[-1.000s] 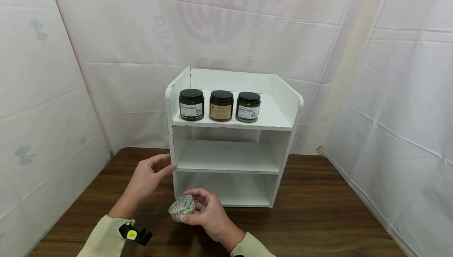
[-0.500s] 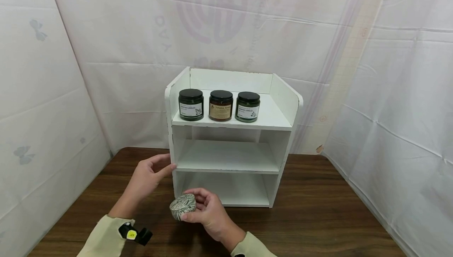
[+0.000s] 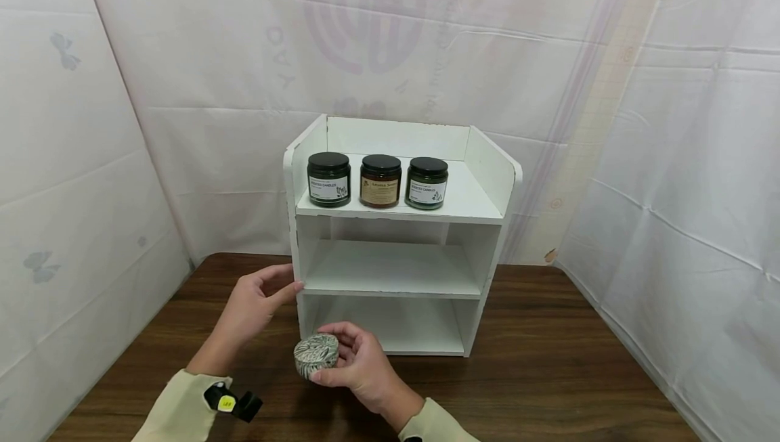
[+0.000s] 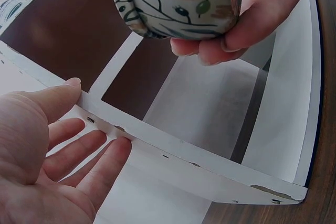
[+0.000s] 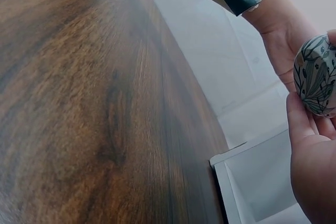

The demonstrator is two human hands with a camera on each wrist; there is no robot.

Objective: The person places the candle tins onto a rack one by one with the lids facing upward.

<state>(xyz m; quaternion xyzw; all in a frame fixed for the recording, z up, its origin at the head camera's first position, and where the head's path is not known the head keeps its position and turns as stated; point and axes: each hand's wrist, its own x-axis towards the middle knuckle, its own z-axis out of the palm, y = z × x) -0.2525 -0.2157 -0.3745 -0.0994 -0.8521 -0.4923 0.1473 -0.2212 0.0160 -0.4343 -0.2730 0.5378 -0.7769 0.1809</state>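
Observation:
My right hand (image 3: 364,367) grips a small round tin (image 3: 316,354) with a leafy pattern, held in front of the white shelf unit (image 3: 390,294) near its lower left corner. In the left wrist view, the tin (image 4: 176,3) shows flowers and dark stems on a pale side, with right fingertips beneath it. My left hand (image 3: 252,303) touches the shelf unit's left side panel, thumb on the front edge. The other left fingers lie relaxed along the outer face in the left wrist view. In the right wrist view the tin (image 5: 315,77) is partly cut off at the edge.
On the top shelf stand a green candle jar (image 3: 329,181), an amber candle jar (image 3: 380,183) and another green candle jar (image 3: 427,185), all black-lidded. The unit rests on a dark wooden table (image 3: 548,361). Pale cloth (image 3: 213,90) hangs behind and at both sides.
The tin has tilted slightly in my right hand and shifted a little right, its patterned top showing more. My left hand and the shelf unit have stayed in place.

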